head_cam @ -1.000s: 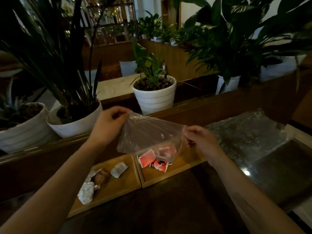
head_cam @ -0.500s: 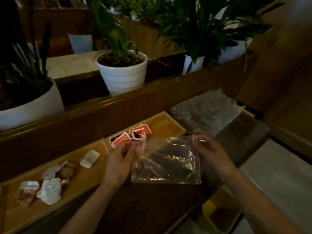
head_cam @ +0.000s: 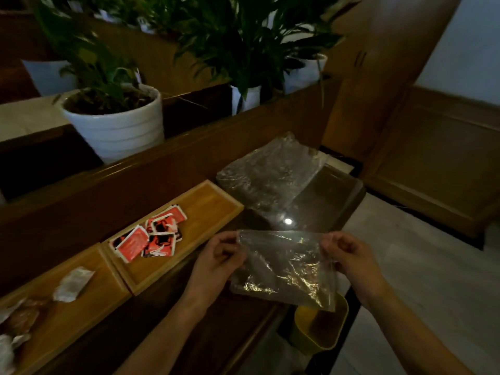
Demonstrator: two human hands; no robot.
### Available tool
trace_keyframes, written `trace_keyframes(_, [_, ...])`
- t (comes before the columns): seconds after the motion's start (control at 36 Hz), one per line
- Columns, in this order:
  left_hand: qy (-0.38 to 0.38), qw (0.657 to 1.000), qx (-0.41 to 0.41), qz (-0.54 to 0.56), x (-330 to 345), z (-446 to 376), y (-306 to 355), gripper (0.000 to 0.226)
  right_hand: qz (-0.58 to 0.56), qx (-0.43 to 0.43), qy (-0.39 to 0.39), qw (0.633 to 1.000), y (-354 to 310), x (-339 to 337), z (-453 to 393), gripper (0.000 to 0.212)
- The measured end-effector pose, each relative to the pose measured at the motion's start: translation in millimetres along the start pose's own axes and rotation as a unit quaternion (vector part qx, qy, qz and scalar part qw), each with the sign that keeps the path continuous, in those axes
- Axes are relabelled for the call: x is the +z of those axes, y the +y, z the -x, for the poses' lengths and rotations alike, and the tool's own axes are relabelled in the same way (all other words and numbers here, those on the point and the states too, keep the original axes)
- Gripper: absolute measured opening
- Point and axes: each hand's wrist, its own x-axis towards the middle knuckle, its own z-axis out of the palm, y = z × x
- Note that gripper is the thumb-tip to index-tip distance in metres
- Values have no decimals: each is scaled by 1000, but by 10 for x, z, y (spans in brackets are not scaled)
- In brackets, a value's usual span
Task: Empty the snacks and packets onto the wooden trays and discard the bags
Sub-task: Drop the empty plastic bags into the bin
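Your left hand [head_cam: 219,262] and right hand [head_cam: 349,259] each pinch a top corner of the clear plastic bag [head_cam: 284,272] between thumb and fingers, stretching the crinkled, glossy film flat with its long axis running left to right and its mouth edge on the far side, over the near right edge of the dark table [head_cam: 205,320] and above a yellow bin [head_cam: 319,328]. Left of it, square red packets [head_cam: 151,238] lie heaped in a shallow rectangular wooden tray [head_cam: 205,212], and pale crumpled wrapped snacks [head_cam: 71,284] lie in the adjoining tray [head_cam: 81,312].
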Motion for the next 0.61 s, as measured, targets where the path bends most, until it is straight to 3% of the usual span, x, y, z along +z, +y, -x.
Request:
trace_keyframes(0.17, [-15, 999, 3, -31, 450, -244, 85, 35, 8, 30, -71, 997, 30, -486, -135, 12])
trace_keyframes(0.31, [-74, 993, 6, -94, 893, -468, 184, 33, 127, 24, -178, 976, -17, -972, -295, 25])
trace_keyframes(0.44, [-110, 989, 22, -97, 1454, -743, 230, 30, 190, -11, -244, 951, -34, -1269, -516, 19])
trace_keyframes(0.61, [-142, 982, 27, -120, 2032, -1002, 200, 28, 273, -52, -216, 936, 83, -1433, -806, 13])
